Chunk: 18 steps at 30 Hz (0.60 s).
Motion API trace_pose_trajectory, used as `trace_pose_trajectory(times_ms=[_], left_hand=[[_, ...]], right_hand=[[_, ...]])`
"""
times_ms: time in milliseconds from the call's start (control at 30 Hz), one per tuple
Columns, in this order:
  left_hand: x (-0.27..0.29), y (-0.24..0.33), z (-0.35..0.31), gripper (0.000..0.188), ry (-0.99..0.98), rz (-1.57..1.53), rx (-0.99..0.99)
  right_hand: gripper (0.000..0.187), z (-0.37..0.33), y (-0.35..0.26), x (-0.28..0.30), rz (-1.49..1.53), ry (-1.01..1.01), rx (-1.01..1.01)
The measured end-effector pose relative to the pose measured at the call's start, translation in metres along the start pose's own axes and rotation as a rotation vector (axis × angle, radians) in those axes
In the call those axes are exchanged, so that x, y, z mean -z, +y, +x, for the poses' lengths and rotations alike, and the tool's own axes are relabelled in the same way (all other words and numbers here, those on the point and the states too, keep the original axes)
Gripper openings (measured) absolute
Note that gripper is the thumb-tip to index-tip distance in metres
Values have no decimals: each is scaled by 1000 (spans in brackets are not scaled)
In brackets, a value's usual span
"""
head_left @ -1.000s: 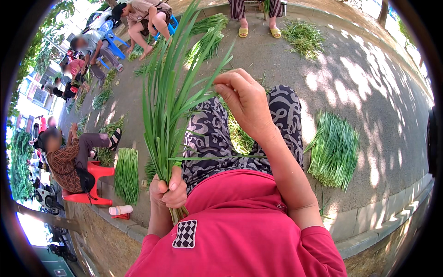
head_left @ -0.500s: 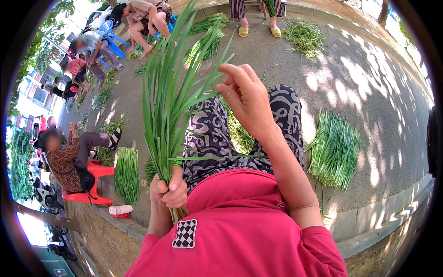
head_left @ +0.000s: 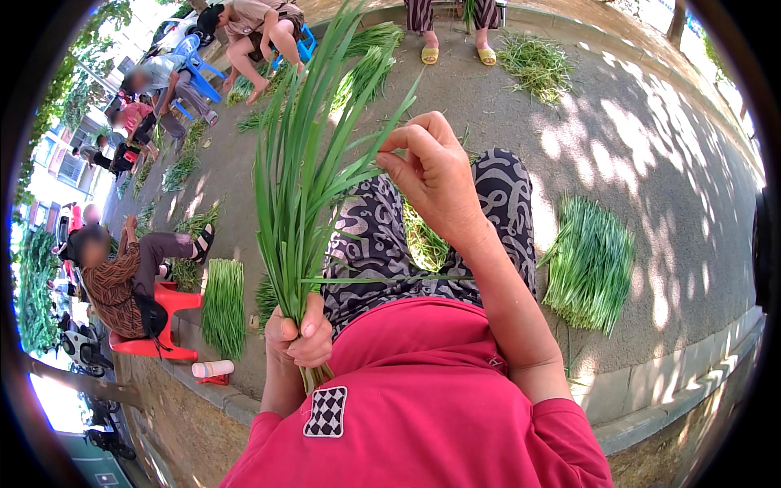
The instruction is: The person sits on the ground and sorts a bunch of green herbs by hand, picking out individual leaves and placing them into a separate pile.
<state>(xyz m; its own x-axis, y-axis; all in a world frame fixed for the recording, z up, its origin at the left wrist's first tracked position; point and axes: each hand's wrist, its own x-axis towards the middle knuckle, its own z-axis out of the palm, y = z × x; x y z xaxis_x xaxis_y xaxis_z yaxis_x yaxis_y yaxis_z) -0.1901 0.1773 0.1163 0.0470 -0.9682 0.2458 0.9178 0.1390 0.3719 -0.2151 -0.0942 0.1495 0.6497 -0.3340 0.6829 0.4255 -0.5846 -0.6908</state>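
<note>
Leaf bundle (head_left: 303, 179), stems (head_left: 314, 376) partly out of sight behind left hand (head_left: 304, 335)

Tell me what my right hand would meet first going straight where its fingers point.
Your right hand would probably meet the leaf bunch in your left hand, though depth is unclear.

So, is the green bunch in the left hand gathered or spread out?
Gathered at the bottom, spread toward the top: the left hand grips the green bunch low down, and gaps show between its blades higher up.
</note>
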Motion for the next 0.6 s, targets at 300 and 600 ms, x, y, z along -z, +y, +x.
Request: trace_pose_trajectory(times_ms=[300,600], left_hand=[[0,0,1,21,-7,-4,1],[-1,0,-1,20,8,3,-11]], right_hand=[[15,0,2,-3,102,1,-40],[13,-1,5,-3,94,-7,33]])
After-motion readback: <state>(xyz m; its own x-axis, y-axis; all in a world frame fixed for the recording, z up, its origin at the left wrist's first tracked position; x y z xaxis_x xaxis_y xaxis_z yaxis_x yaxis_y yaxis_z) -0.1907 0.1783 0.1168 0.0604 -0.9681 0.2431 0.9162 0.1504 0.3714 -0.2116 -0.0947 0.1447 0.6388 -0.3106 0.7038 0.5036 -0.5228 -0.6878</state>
